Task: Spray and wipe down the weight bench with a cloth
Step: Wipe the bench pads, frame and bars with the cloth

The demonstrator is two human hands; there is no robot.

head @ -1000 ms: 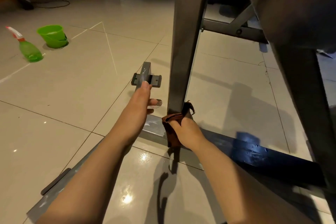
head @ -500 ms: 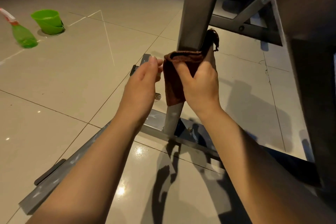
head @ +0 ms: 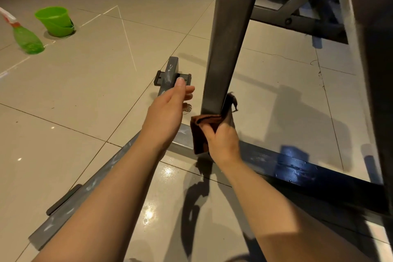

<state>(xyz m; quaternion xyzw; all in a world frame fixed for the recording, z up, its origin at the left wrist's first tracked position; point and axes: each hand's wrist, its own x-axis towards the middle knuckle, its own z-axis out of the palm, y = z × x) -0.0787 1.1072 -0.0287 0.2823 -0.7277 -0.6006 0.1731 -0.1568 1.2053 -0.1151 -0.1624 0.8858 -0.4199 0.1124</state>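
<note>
The weight bench's grey upright leg [head: 229, 34] rises from a floor crossbar [head: 297, 168] in the middle of the head view. My right hand [head: 223, 140] grips a brown cloth [head: 204, 130] wrapped around the bottom of that leg, just above the crossbar. My left hand [head: 168, 112] hovers left of the leg with fingers relaxed and straight, holding nothing. A green spray bottle [head: 25, 38] stands on the tiles at the far left.
A green plastic bucket [head: 56, 20] sits next to the spray bottle. The bench's long grey base rail [head: 85, 189] runs from bottom left toward the leg. More frame struts [head: 293, 19] and the dark bench pad fill the upper right. A cable lies at the top left.
My right hand slid the cloth from high on the upright leg down to its base. My left hand dropped lower with it and stayed beside the leg.
</note>
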